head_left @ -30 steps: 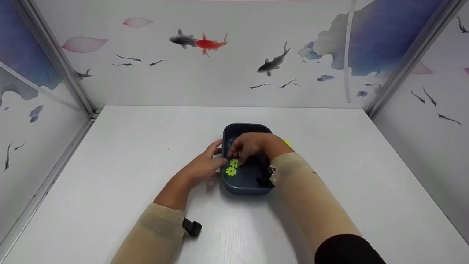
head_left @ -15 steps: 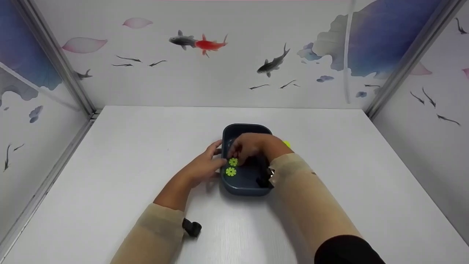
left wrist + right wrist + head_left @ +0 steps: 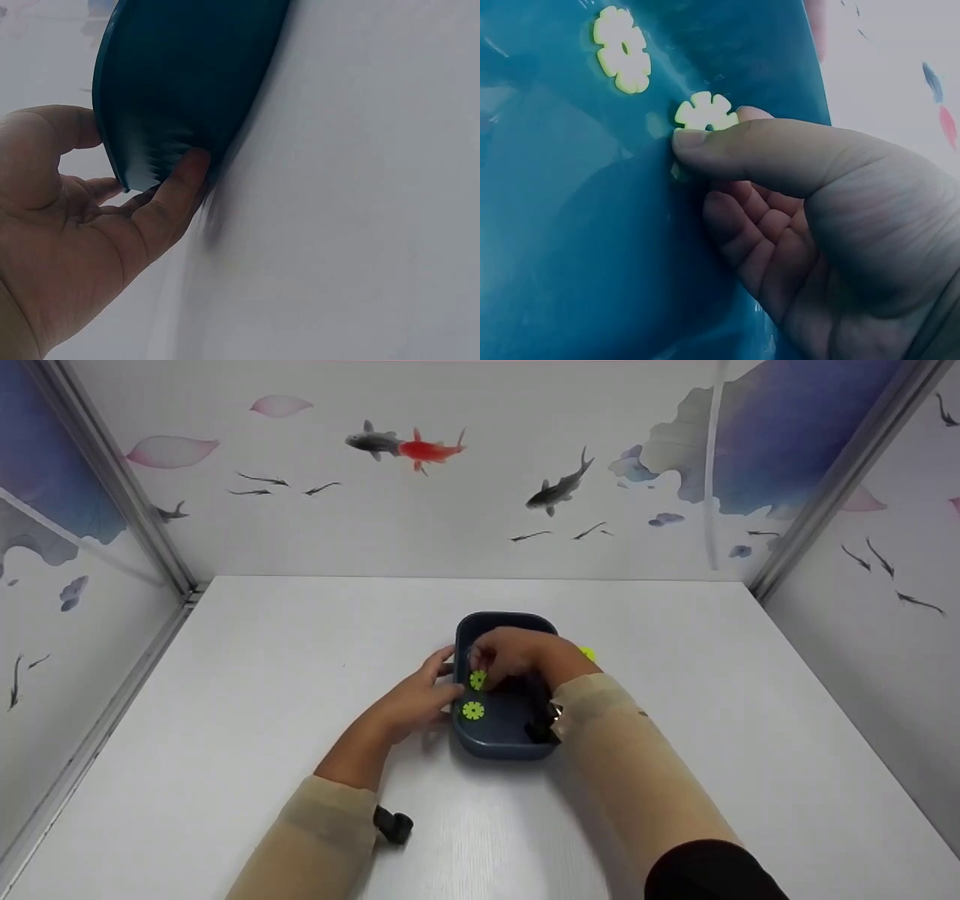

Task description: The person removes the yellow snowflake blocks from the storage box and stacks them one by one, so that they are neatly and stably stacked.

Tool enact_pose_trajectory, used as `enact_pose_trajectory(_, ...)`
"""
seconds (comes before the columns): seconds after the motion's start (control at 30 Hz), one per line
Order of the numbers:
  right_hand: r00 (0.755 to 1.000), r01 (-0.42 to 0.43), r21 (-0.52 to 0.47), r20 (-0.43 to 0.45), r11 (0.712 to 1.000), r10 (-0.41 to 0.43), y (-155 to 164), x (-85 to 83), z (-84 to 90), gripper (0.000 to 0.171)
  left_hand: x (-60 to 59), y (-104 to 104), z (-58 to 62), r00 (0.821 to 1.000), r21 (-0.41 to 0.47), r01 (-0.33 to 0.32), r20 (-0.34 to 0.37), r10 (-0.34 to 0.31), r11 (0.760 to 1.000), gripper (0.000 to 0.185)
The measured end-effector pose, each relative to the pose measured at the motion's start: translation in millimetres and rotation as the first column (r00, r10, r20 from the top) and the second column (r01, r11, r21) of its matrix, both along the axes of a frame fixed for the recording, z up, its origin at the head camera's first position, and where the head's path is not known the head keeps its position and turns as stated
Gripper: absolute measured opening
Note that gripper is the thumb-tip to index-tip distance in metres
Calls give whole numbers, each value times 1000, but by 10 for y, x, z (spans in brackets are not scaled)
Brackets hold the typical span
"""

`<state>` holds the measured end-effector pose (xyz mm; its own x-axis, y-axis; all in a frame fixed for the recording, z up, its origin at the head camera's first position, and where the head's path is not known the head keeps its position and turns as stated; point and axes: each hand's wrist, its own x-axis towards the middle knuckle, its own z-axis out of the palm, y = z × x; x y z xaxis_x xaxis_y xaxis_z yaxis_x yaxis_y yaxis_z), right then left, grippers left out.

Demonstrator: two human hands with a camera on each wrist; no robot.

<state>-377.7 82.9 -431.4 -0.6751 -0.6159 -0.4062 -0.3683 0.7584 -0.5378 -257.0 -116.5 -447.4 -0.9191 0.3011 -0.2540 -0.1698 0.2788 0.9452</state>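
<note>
Down inside the dark blue tray (image 3: 504, 735) the right hand (image 3: 517, 656) has its fingers curled, thumb and fingertips pinching one yellow-green snowflake disc (image 3: 705, 111) close to the left wall. A second disc (image 3: 472, 710) lies flat on the tray floor, a little nearer the person and apart from the first. The left hand (image 3: 420, 697) braces the tray from outside, thumb over the rim, fingers (image 3: 176, 191) pressed against the wall where it meets the white table (image 3: 675, 697).

To do this well, it looks wise to hold the pinch on the disc's edge, lift straight and clear of the wall, and keep the left hand firm so the tray does not slide.

Hard to read: the right hand covers the tray's middle, so whether more pieces lie under it cannot be told. A bit of yellow-green (image 3: 587, 654) peeps out past the right wrist, too hidden to name.
</note>
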Motion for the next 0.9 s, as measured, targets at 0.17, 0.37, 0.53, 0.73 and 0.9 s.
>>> enact_pose_trajectory(0.17, 994, 74, -87, 85, 993, -67, 7, -13, -8, 20, 11, -13, 17, 1000, 13, 6, 10, -6, 1000, 70)
enact_pose_trajectory(0.37, 989, 97, -131, 121, 987, -82, 28, -19, 43, 16, 12, -22, 7, 1000, 39, 11, 29, -12, 999, 70)
enact_pose_trajectory(0.53, 989, 131, -244, 94, 961, -111, 89, -19, 192, 13, 1, -18, 0, 999, 40, 9, 38, -10, 999, 69)
enact_pose_trajectory(0.73, 967, 255, -419, 88, 872, -240, 337, 78, 410, 24, 0, 3, 2, 999, 16, -2, 34, 2, 1000, 69)
enact_pose_trajectory(0.9, 919, 381, -553, 144, 740, -366, 637, 186, 468, 32, -1, 13, -10, 999, -4, -26, 31, 26, 1000, 70)
